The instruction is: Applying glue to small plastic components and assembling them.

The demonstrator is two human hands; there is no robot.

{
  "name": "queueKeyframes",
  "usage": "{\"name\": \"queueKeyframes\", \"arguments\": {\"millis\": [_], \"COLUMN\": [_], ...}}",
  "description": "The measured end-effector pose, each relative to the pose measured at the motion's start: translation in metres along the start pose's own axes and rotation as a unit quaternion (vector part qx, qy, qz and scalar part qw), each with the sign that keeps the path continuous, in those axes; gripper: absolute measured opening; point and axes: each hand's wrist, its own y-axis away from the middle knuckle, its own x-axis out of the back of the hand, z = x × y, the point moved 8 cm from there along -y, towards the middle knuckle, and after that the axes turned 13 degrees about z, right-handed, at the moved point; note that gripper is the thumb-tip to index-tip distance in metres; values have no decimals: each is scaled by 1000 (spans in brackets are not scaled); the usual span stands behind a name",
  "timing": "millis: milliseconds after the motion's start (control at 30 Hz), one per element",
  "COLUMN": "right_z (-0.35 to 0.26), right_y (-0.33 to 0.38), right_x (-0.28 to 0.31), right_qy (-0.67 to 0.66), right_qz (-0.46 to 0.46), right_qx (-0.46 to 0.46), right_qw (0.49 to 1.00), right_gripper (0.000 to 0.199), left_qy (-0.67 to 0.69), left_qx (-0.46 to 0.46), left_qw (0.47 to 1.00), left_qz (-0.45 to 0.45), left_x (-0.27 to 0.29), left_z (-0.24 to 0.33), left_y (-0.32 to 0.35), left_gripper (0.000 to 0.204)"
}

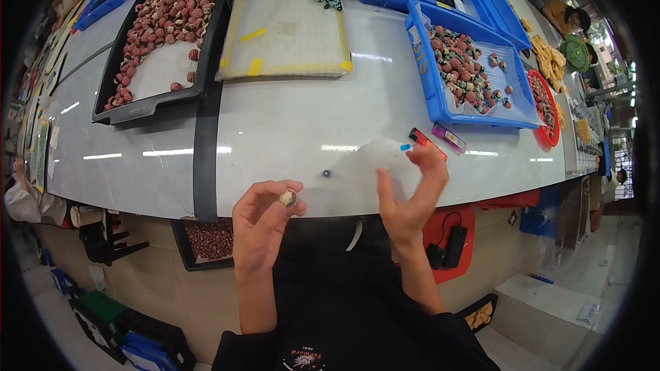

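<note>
My left hand (262,223) pinches a small round piece (287,198), cream on one face with a dark and reddish rim, just above the table's near edge. My right hand (414,199) is raised over the table with thumb and fingers spread apart. A small light-blue tip (405,147) shows beside its fingertips; whether they touch it I cannot tell. Under that hand lies a white sheet (378,158). Behind the fingers are a red lighter (421,139) with a black end and a purple lighter (449,138). Between my hands a dark grey bead (326,173) rests on the table.
A black tray (148,115) of reddish knobbly balls stands at the left, next to a yellow-taped board (295,41) with greenish pieces. At the right are a blue tray (433,96) of red-and-dark balls and a red basket (548,136). Dark pieces fill a farther blue tray (385,1).
</note>
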Motion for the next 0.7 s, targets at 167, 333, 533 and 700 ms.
{"name": "queueKeyframes", "arguments": {"millis": [167, 333, 533, 700], "right_z": [-49, -40, -46, -44], "right_y": [18, 24, 22, 26], "right_x": [-2, -54, -54, -29], "right_qy": [-123, -33, -4, -109], "right_qz": [-79, -240, -245, -249], "right_qx": [136, -5, 30, -67], "right_qw": [980, 970, 969, 960], "right_gripper": [34, 25, 20, 20], "left_qy": [-6, -6, 5, 7], "left_qx": [-13, -14, -12, 6], "left_qw": [1000, 1000, 1000, 999], "left_qz": [9, -8, -26, -46], "left_x": [1, -6, -9, -13], "left_z": [1, -1, -1, -10], "left_y": [0, 5, 8, 12], "left_gripper": [16, 17, 16, 17]}}
